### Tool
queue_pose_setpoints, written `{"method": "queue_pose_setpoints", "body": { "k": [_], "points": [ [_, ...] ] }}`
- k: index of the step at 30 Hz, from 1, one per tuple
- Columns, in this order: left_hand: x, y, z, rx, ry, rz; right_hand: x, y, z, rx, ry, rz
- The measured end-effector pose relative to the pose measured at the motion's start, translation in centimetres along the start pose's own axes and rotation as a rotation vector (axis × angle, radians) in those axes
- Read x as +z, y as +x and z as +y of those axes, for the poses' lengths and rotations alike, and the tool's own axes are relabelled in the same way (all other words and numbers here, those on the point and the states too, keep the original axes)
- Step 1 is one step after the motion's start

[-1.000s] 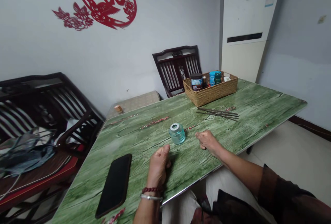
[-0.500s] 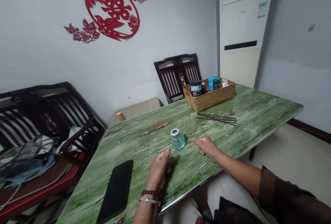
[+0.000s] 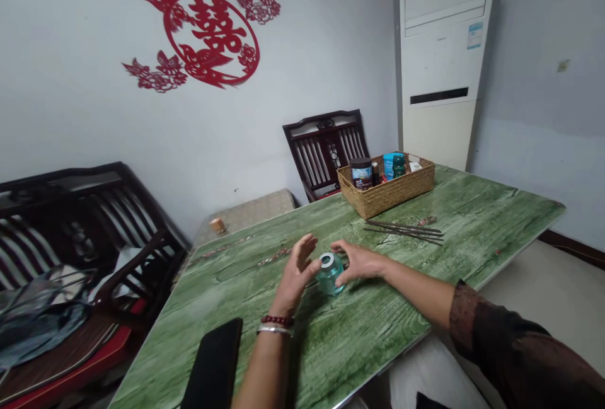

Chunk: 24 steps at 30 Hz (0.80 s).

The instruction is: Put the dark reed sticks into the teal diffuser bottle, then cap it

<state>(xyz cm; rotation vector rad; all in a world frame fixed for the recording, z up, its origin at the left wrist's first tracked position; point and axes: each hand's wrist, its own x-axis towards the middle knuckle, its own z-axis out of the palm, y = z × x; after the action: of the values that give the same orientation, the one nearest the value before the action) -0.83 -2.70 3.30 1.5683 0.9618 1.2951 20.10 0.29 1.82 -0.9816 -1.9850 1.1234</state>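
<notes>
A small teal glass bottle (image 3: 332,284) with a silver ring-shaped top stands upright on the green table, between my two hands. On its left is my left hand (image 3: 299,269), fingers apart and raised, the thumb close to the bottle's rim. My right hand (image 3: 358,262) curves about the bottle's right side, thumb in front and index finger behind; whether it touches the glass I cannot tell. Several thin dark sticks (image 3: 404,230) lie beyond my right hand. A black phone (image 3: 213,365) rests on the table to the left of my left forearm.
A woven basket (image 3: 385,200) holding jars and bottles sits at the table's (image 3: 501,220) far side. Behind it is a dark wooden chair (image 3: 326,138). At the left, a wooden bench (image 3: 127,207) carries cloth and bags. A small orange-brown object (image 3: 217,225) lies on a surface past the table.
Both my hands have moved forward from beside the bottle to either side of it, and their closed fingers have spread. The view has tilted up slightly.
</notes>
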Motion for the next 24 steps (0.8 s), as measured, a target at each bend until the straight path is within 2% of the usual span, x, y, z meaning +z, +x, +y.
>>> {"method": "queue_pose_setpoints", "body": {
  "k": [3, 7, 12, 17, 24],
  "points": [
    [0.6, -0.3, -1.6, 0.069, 0.01, -0.11, 0.9, 1.2, 0.8, -0.031, -0.038, -0.083],
    [1.0, -1.2, -2.4, 0.092, 0.005, -0.171, 1.8, 1.1, 2.1, -0.074, -0.045, -0.054],
    [1.2, -1.1, -2.1, 0.052, 0.036, -0.143, 1.8, 0.7, 2.4, -0.096, -0.112, -0.038],
    [1.2, -1.0, -2.2, -0.012, 0.077, -0.154, 2.0, 0.8, 2.5, -0.051, -0.18, -0.018],
    [0.8, -0.5, -3.0, 0.006, 0.151, -0.047, 2.2, 0.8, 2.5, -0.062, -0.172, 0.002]
  ]
}}
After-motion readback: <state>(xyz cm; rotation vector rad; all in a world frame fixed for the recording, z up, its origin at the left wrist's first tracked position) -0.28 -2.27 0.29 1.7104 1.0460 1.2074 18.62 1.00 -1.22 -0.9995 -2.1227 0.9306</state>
